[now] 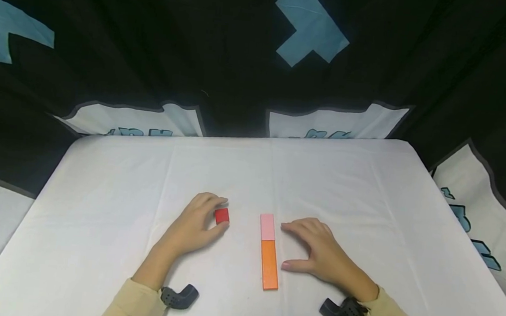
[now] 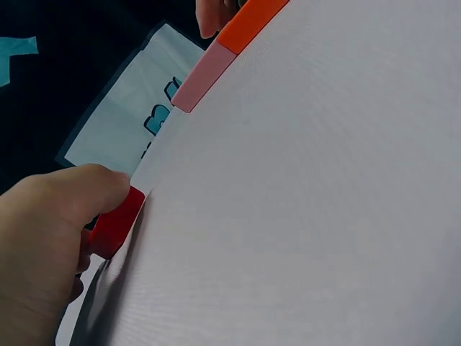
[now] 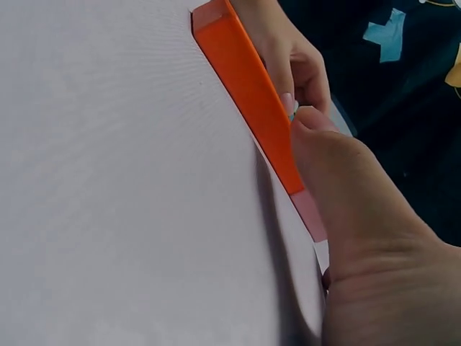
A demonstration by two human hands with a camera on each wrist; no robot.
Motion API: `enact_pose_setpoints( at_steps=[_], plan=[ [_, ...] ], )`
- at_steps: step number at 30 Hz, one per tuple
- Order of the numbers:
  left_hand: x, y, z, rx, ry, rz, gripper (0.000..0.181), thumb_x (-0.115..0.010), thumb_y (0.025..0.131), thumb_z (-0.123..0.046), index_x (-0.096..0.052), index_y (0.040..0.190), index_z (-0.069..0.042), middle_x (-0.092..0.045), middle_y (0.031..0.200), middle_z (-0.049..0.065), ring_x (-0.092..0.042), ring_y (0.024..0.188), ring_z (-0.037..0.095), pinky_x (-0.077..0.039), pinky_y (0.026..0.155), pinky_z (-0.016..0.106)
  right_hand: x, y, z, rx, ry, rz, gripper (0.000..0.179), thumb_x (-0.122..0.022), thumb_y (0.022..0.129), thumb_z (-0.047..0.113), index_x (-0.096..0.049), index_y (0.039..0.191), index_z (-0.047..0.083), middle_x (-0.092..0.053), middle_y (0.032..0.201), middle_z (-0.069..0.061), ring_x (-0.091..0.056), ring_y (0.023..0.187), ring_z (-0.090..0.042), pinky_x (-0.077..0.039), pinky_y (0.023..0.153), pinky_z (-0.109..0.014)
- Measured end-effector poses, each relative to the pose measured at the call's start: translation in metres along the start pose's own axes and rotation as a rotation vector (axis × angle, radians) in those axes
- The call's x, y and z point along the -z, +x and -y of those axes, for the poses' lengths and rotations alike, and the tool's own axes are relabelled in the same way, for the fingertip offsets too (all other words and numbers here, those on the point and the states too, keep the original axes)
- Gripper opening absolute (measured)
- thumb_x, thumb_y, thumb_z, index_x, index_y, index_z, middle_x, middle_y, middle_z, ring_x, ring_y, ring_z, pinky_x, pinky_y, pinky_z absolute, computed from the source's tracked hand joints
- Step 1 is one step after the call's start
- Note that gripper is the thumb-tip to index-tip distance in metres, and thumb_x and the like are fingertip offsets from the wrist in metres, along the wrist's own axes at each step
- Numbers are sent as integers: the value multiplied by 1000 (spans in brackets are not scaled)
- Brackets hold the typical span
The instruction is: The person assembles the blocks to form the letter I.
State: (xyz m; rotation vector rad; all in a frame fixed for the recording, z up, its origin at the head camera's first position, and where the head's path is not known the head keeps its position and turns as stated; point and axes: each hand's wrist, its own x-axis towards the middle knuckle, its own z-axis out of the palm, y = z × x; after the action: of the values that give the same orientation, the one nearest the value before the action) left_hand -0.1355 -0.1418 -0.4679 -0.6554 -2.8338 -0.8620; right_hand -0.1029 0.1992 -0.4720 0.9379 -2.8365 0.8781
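Observation:
A small red block (image 1: 222, 215) sits between the thumb and fingers of my left hand (image 1: 191, 227), left of the table's middle. In the left wrist view the thumb lies against an edge of the red block (image 2: 119, 223), with fingertips behind it. An orange block (image 1: 269, 265) and a shorter pink block (image 1: 267, 227) lie end to end in one line. My right hand (image 1: 322, 249) hovers just right of them, thumb and fingers spread apart with nothing between. In the right wrist view its thumb overlaps the orange block (image 3: 248, 94), and the pink block (image 3: 308, 215) is partly hidden.
A white cloth (image 1: 346, 181) covers the table. Behind it hangs a dark curtain (image 1: 226, 50) with pale and blue patches. A dark wrist device (image 1: 179, 297) is on the left wrist, another wrist device (image 1: 341, 310) on the right.

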Motion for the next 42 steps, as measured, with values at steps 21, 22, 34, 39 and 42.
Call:
enact_pose_setpoints(
  at_steps=[21,22,34,39,42],
  plan=[
    [-2,0,2,15,-26,-14,43,-74,85,-32,-63,123,-16,-61,117,-4,-53,118,16,-48,106,40,-5,13,14,26,58,55,82,-74,74,67,-50,145,32,-55,129,10,-43,126,-13,-32,106,-46],
    [-2,0,2,13,-30,-16,42,-74,85,-32,-64,122,-17,-61,116,-4,-53,117,16,-48,105,40,-5,13,14,24,56,58,82,-74,75,67,-51,144,32,-55,129,10,-43,127,-13,-32,106,-45],
    [-1,-3,4,-17,-30,-43,36,-76,84,-29,-66,115,-16,-63,109,-5,-55,111,14,-51,100,38,-11,12,12,29,41,64,81,-73,75,69,-51,144,32,-55,129,10,-42,128,-14,-31,109,-47],
    [1,-2,4,-19,-38,-50,33,-77,83,-28,-67,112,-17,-64,108,-6,-55,111,13,-51,100,38,-11,13,12,32,31,64,81,-73,75,68,-51,144,33,-55,129,11,-43,127,-14,-32,108,-46],
    [1,-1,4,-19,-47,-50,31,-77,83,-27,-67,111,-17,-64,107,-7,-55,110,13,-51,100,38,-11,13,12,33,29,62,81,-73,75,68,-51,144,33,-55,130,11,-43,127,-14,-32,108,-47]
  ],
)
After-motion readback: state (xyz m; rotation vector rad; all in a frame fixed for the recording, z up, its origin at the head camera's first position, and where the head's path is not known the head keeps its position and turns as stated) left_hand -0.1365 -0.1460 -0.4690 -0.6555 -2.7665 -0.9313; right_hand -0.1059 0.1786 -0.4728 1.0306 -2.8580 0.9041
